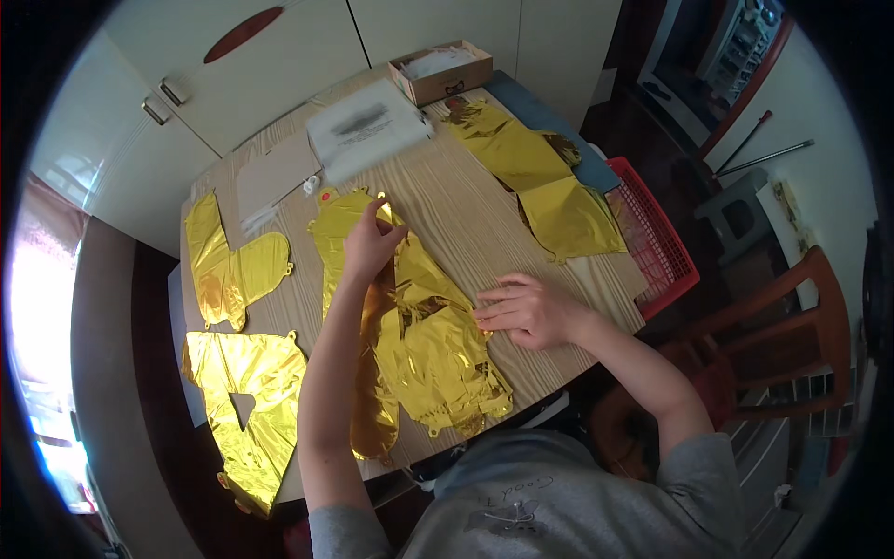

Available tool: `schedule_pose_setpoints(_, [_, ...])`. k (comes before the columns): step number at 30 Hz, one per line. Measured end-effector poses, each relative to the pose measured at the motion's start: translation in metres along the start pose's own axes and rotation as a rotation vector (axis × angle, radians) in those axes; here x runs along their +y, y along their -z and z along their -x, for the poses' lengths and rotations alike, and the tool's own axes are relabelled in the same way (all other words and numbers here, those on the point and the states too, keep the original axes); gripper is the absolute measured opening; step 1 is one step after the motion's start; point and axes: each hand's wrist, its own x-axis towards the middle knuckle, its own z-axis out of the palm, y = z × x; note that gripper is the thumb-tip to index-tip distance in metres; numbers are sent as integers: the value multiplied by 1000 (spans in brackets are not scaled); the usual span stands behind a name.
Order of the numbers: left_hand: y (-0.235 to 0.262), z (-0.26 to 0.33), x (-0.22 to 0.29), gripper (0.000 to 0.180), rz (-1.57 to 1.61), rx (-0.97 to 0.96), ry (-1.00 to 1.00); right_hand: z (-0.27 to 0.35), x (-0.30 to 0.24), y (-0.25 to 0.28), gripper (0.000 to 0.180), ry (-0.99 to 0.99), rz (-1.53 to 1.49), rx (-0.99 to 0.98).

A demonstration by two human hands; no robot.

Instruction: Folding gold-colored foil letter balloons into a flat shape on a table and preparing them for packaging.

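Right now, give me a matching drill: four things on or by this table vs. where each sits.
Things:
1. cardboard box
2. red basket
3. left hand
4. right hand

Places:
A. pinching the top edge of the middle gold foil balloon
B. far edge of the wooden table
C. flat on the middle balloon's right side
D. beside the table's right edge

Pairs: 1-B, 2-D, 3-A, 4-C

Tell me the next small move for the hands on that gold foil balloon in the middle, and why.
Probably slide the right hand outward along the crumpled gold foil balloon to smooth it. The left hand pinches the balloon's upper edge, anchoring it, while the right hand lies flat on its right side. The foil between them is creased, unlike the flatter balloons at the table's left.
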Motion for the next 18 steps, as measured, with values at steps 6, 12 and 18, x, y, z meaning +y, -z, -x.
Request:
schedule_pose_setpoints(6, [0, -14, -7, 67, -84, 59, -76, 1, 1, -2, 31, 10, 11, 27])
schedule_pose_setpoints(12, [-10, -24, -16, 62, 104, 0, 13, 0, 0, -1, 30, 23, 16, 35])
schedule_pose_setpoints(18, [-17, -27, -8, 59, -20, 34, -52, 3, 1, -3, 29, 23, 21, 44])
